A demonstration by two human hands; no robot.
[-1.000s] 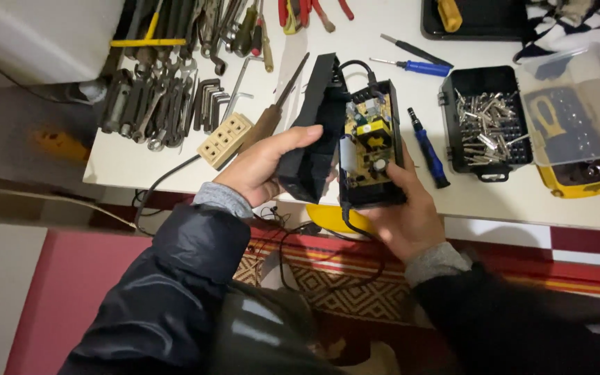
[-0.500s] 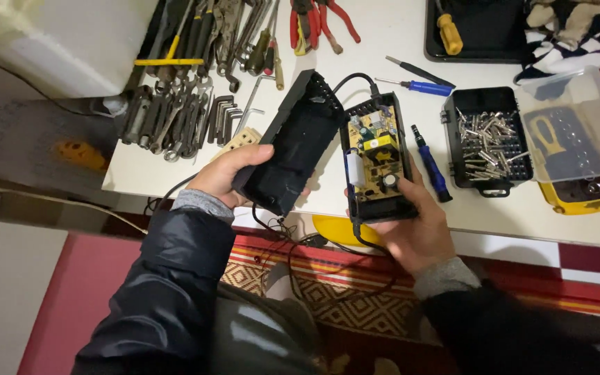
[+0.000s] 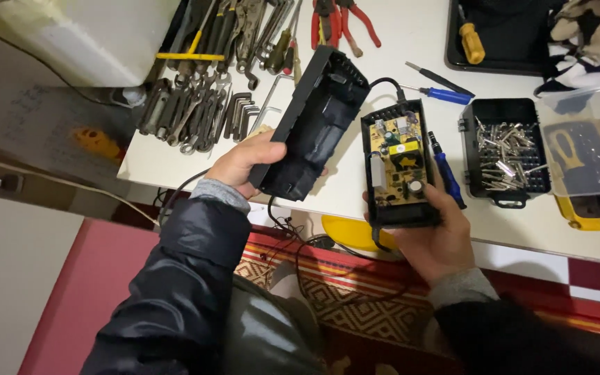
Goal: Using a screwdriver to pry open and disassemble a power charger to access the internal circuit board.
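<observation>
White table [image 3: 411,42], bearing the tools and carrying both halves of an opened power adapter near its front edge. Left hand [image 3: 244,163]: its grip is closed on the lower end of the black plastic cover [image 3: 314,125], thumb on the hollow inner face, fingers behind; the cover rises up and away from the grip, tilted, its empty inside toward the camera. Right hand [image 3: 439,229]: its grip is wrapped round the near end of the black adapter base [image 3: 398,163], fingers along its right side, thumb at its lower left; the base extends away from the grip over the table, open side up. Within the base, just beyond the grip, sits the yellow-green circuit board [image 3: 397,149] with its components exposed. A black cable [image 3: 314,243] leaves the base below the grip and loops down over the table edge. Cover and base lie side by side, a narrow gap between them. Right of the right grip: a blue-handled screwdriver [image 3: 446,173], touching the fingers, then a black bit case [image 3: 505,153] with metal bits. Beyond the left grip: a row of wrenches and hex keys [image 3: 196,111]. Far side: red-handled pliers [image 3: 345,21].
</observation>
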